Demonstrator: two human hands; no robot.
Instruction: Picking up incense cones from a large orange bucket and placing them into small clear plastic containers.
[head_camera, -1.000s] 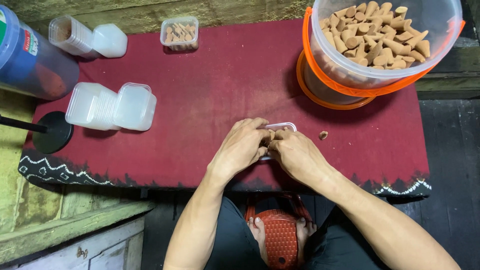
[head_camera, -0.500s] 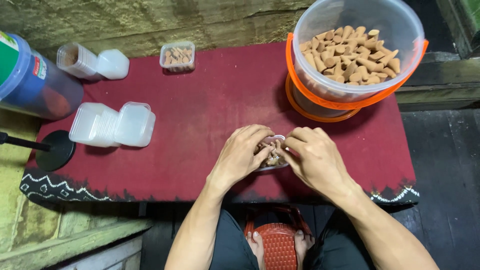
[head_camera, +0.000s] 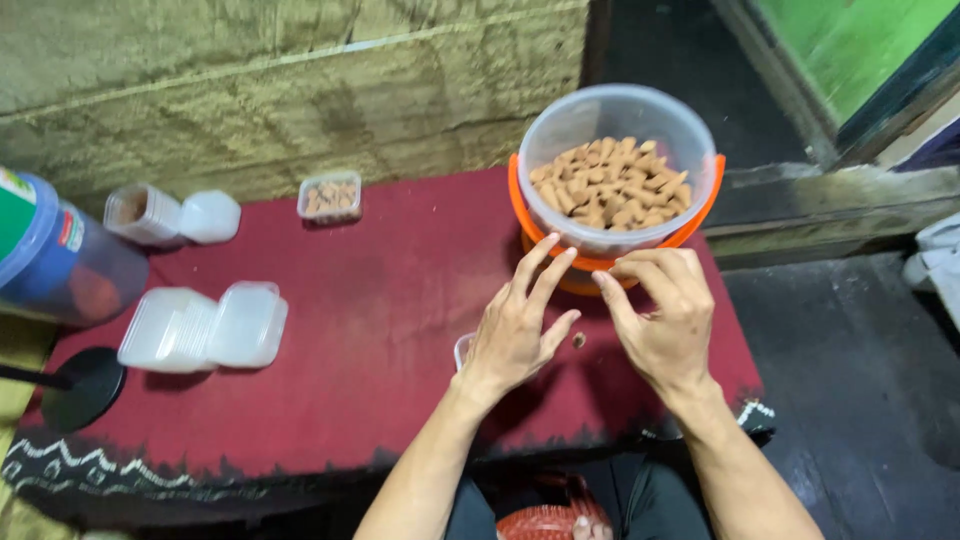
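Now both hands are hovering over the red-clothed worktop, just short of the clear plastic tub of tan incense cones sitting in an orange bucket. The left hand is spreading its fingers wide and holding nothing, their tips pointing up toward the tub's near wall. The right hand is curling its fingers narrow, thumb and forefinger nearly meeting; whether they are pinching anything cannot be told. One loose cone is lying on the cloth in the gap between the two hands, below the fingertips and about equally near each; its long axis is too small to read. A small clear container is peeking out from under the left wrist. Compared with half a second ago, the hands are no longer bunched together over that container: they are lifted apart and forward toward the tub, and the view is tilting up.
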